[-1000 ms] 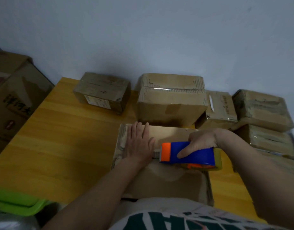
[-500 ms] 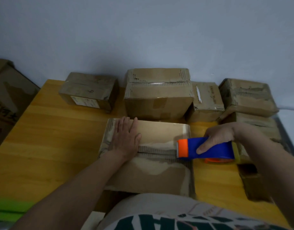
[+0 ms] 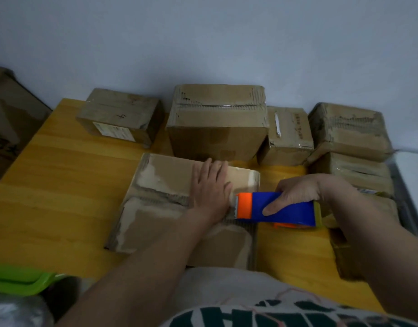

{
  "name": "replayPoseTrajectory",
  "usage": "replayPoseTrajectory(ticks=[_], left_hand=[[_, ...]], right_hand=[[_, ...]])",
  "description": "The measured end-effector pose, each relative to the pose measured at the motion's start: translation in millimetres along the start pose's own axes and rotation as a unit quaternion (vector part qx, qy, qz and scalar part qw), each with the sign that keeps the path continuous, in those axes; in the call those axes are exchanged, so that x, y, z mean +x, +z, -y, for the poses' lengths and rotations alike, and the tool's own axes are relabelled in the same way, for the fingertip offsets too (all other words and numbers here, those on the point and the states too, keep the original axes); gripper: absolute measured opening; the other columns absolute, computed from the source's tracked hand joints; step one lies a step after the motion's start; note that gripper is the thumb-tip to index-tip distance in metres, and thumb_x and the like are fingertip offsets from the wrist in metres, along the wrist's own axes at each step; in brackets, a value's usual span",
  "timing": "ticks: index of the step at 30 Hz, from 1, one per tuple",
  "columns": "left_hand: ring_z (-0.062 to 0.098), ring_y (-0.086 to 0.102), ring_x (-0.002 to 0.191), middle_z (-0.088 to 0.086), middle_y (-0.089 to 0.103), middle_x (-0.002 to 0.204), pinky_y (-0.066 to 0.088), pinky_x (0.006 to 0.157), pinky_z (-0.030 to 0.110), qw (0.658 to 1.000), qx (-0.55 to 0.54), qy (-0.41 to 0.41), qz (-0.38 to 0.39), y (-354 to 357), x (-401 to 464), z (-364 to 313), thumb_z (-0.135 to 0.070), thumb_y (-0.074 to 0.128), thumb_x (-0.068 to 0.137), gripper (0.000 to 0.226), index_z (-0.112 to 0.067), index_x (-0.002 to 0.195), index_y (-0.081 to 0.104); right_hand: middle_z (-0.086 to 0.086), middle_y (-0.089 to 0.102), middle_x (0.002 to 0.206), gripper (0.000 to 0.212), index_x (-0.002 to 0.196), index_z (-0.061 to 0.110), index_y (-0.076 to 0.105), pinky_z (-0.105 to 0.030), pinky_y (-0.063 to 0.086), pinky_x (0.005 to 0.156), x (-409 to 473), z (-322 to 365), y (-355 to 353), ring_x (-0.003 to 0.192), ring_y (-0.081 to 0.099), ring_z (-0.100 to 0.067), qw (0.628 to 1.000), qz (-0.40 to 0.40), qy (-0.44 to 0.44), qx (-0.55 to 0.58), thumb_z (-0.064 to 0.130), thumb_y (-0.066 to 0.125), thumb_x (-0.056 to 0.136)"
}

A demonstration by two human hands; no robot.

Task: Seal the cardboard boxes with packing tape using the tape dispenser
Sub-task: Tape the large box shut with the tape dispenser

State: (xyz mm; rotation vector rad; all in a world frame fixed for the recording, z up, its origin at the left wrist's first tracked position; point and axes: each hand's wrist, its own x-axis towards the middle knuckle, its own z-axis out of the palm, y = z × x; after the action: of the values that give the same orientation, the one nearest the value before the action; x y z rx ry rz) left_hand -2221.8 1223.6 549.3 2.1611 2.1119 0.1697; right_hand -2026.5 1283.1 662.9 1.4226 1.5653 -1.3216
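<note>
On the yellow wooden tabletop [image 3: 61, 185], near the person, lay a flat cardboard box [image 3: 156, 223] with worn, peeling skin and a ragged middle seam. The left hand [image 3: 211, 192] pressed on it with straight fingers lying together. The right hand [image 3: 295, 194] held the tape dispenser [image 3: 274, 208], fingers curled around its smooth blue plastic body; the orange toothed end was at the seam, just beside the left hand. I judged the sealing of this box unfinished, as the seam to the left looked bare. Behind stood more boxes [image 3: 217, 128], some shiny with clear tape, probably done.
</note>
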Motion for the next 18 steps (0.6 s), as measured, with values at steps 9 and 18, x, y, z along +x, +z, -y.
replayPoseTrajectory(ticks=[9,18], left_hand=[[0.024,0.010,0.145,0.002,0.024,0.155,-0.001,0.119,0.048,1.000,-0.014,0.004,-0.014,7,-2,2,-0.043,0.023,0.097,0.060,-0.021,0.152,0.016],[0.029,0.002,0.146,0.004,0.014,0.157,-0.003,0.117,0.053,0.999,0.020,0.012,0.035,0,-2,-2,-0.059,0.007,0.088,0.068,-0.032,0.150,0.002]], right_hand=[[0.009,0.074,0.085,0.062,0.101,0.029,0.060,-0.023,0.056,0.061,-7,-51,-4,0.076,0.072,-0.010,1.000,0.007,-0.011,0.017,0.062,0.081,0.053],[0.003,0.073,0.096,0.066,0.106,0.025,0.063,-0.028,0.057,0.068,2,-82,2,0.086,0.071,-0.016,1.000,0.019,-0.002,0.019,0.059,0.081,0.053]])
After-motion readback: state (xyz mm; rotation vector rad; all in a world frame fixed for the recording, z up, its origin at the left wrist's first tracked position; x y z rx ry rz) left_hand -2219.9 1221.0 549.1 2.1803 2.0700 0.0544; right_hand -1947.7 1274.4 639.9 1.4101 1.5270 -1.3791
